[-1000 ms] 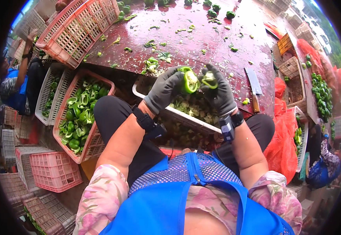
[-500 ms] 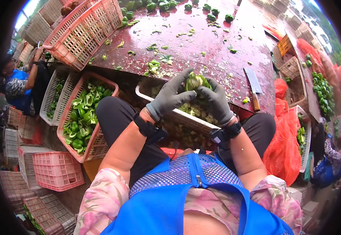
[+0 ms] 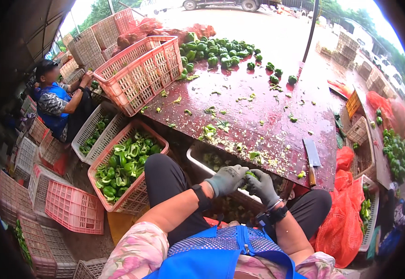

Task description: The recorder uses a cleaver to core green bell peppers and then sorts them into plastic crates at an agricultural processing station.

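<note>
Above a white crate (image 3: 197, 162) at the table's near edge, my two gloved hands meet around a green bell pepper (image 3: 251, 174). Only a small piece of it shows between the fingers. My left hand (image 3: 228, 180) is closed with its back upward, and my right hand (image 3: 263, 188) has fingers curled against the pepper from the right. Pepper scraps lie in the white crate, partly hidden by my hands and forearms. On the red table (image 3: 258, 111), right of my hands, rests a cleaver (image 3: 311, 153) with a wooden handle.
A pink crate (image 3: 139, 76) stands on the table's left corner beside a pile of whole green peppers (image 3: 221, 51). Another pink crate (image 3: 137, 203), left of my knee, holds cut peppers. Red mesh sacks (image 3: 339, 218) lie right of my leg. A co-worker (image 3: 56, 100) sits at far left.
My hands have drawn down and nearer to me, still together around the pepper, now mostly covered. The view has tilted up, showing more of the table's far side and the yard.
</note>
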`<state>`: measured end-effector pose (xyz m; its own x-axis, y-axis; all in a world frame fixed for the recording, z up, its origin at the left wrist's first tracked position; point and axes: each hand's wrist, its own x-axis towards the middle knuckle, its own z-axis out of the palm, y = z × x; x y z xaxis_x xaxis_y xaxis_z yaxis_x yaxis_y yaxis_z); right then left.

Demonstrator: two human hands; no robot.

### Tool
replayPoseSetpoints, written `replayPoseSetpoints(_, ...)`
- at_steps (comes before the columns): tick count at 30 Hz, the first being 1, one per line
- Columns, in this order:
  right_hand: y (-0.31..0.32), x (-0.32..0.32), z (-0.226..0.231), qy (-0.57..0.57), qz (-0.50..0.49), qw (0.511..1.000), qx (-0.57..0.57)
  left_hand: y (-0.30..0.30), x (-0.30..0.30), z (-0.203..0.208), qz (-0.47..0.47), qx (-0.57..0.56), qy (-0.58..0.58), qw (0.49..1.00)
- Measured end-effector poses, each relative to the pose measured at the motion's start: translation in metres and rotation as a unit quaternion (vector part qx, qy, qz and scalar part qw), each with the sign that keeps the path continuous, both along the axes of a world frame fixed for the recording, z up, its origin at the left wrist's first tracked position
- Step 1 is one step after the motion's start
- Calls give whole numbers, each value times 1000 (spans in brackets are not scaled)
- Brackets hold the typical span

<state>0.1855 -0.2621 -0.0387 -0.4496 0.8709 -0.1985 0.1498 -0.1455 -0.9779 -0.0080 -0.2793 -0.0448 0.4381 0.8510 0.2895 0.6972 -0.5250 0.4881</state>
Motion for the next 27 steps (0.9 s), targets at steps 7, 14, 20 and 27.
replayPoseSetpoints(7,-1,-4,-19,101,-138,985,-22,8,26,-17,118,-3,17,993)
replayPoseSetpoints(14,-3,-2,-29,136,-215,964,-82,8,26,-31,135,80,-98,983)
replayPoseSetpoints(20,-4,39,-33,-169,-45,873,455,35,-58,-36,233,-117,-467,845)
replayPoseSetpoints(27,7,17,-19,424,-137,854,-267,28,-27,-37,155,151,-156,964)
